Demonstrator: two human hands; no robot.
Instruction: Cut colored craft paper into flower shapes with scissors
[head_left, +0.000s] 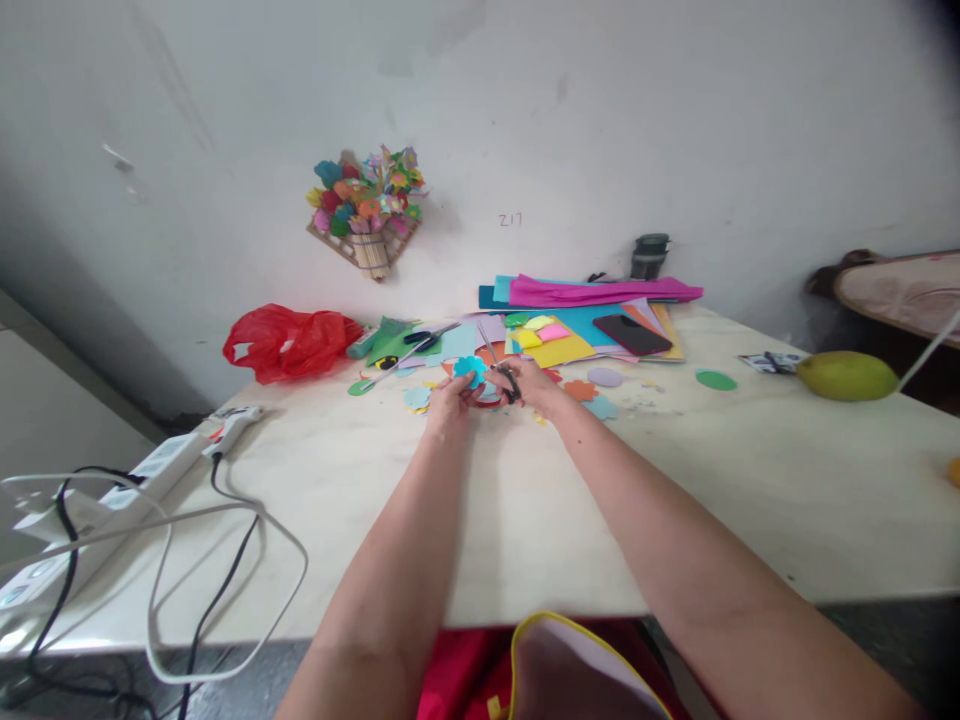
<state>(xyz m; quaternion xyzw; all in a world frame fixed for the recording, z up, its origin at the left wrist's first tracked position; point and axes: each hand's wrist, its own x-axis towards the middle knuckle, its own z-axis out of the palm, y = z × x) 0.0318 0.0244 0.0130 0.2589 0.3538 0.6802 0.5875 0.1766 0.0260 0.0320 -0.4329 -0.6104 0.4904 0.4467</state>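
Observation:
My left hand (451, 398) pinches a bright blue paper flower (469, 371) with a scalloped edge. Just to its right, my right hand (527, 382) is closed around the black handles of a pair of scissors (510, 384), whose blades point up and away from me. The blades stand beside the flower; whether they touch it I cannot tell. Around both hands lie paper cut-outs, among them an orange flower (580, 390), a pale blue piece (602, 407), a lilac oval (604, 377) and a green oval (716, 380). Small scraps are scattered between them.
Coloured paper sheets (592, 325) and a dark phone (632, 335) lie at the back. Another pair of scissors (421, 341) and a red plastic bag (289, 342) are on the left. Power strips (161, 460) with loose cables occupy the near left; a yellow-green fruit (847, 376) is at right.

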